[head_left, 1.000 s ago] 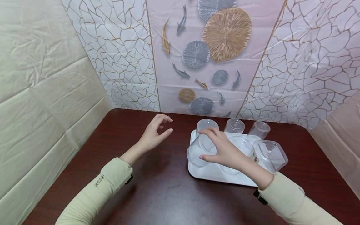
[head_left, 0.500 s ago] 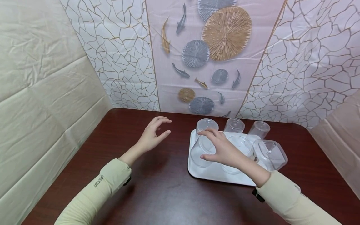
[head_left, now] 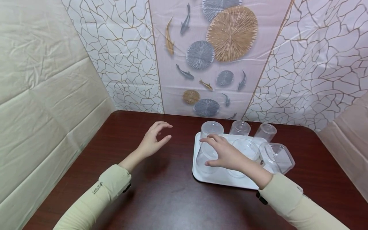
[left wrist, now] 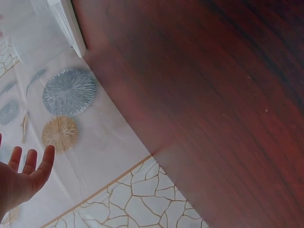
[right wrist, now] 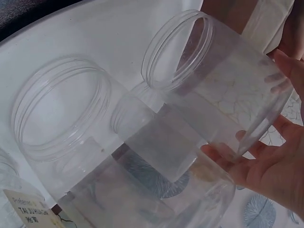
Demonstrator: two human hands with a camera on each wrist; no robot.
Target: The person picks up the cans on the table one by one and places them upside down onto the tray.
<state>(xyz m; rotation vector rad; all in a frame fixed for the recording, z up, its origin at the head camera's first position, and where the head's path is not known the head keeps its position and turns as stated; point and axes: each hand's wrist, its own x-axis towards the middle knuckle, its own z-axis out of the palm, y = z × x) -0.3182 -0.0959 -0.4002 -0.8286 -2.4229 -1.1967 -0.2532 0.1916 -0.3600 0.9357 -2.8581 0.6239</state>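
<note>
Upside down at the left front of the white tray is a clear plastic jar, held near its base between the thumb and fingers of my right hand. The right wrist view shows the jar's threaded mouth turned toward the tray; whether its rim touches the tray I cannot tell. My left hand hovers over the table left of the tray, fingers loosely bent and apart from the thumb, holding nothing. Part of that left hand also shows in the left wrist view.
Several other clear jars crowd the tray: a left rear jar, a middle rear jar, a right rear jar, a wide round jar and a squarish container. Dark wooden table surrounds it, with patterned cloth behind.
The held jar has swung from a leftward tilt to more upright, its mouth shifting right over the tray. My right hand sank slightly; my left hand drifted a little left and down.
</note>
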